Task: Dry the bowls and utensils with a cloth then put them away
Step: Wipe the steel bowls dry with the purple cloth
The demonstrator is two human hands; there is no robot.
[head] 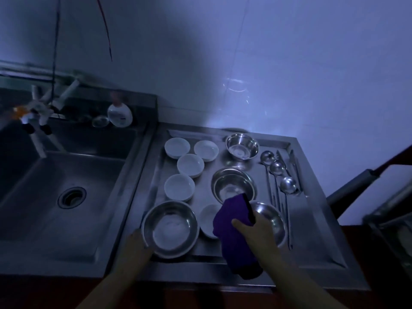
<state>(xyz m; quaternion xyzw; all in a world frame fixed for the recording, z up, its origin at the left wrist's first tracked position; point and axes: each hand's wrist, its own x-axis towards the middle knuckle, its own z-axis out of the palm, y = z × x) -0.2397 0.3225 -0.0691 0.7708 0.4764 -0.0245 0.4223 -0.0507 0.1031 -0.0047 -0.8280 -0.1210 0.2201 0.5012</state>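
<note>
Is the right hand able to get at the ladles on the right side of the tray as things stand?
Probably yes, though not freely. The ladles lie uncovered along the tray's right side, just beyond the right hand. But that hand holds the purple cloth, so its fingers are taken up.

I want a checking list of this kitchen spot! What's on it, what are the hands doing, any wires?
Surface: steel draining board beside a sink, dimly lit.
Job's things: five white bowls, e.g.; four steel bowls, nearest; three ladles; purple cloth.
Clutter: white bottle behind the sink.
Hands: left hand touches the nearest steel bowl's rim; right hand holds the cloth.
Cables: dark cord hanging near the tap.
Surroundings: pale wall.
</note>
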